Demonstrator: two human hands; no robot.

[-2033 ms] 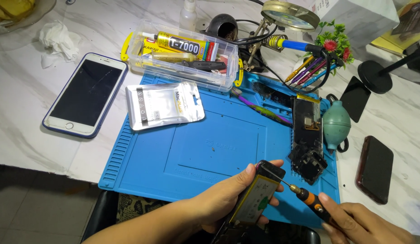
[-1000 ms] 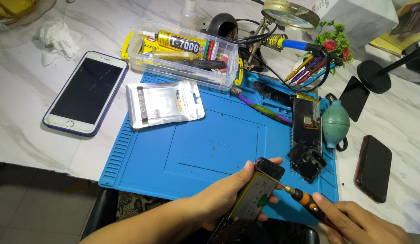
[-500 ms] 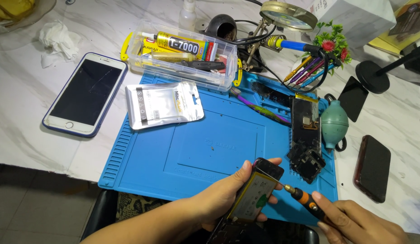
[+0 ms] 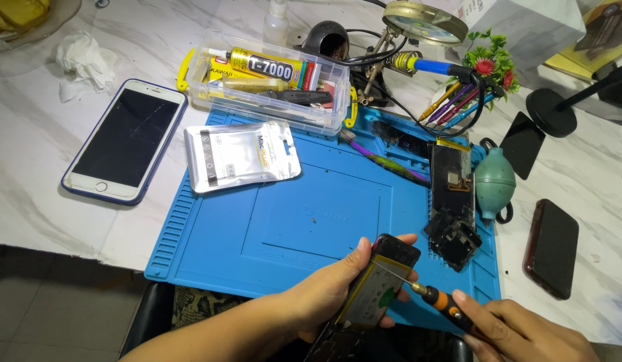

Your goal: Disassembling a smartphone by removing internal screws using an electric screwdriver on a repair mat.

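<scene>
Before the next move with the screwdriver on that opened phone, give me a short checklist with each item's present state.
1. Left hand grips the opened phone around its edges: ok.
2. Right hand holds the orange-and-black screwdriver by its handle: ok.
3. Screwdriver tip meets the phone's inside: ok; whether it sits in a screw head: cannot tell.
4. Phone held over the blue repair mat, at its near edge, so a dropped screw may miss it: not ok.
5. Mat's middle free of parts: ok; the silver pouch and dismantled phone body lie off to its sides.
</scene>
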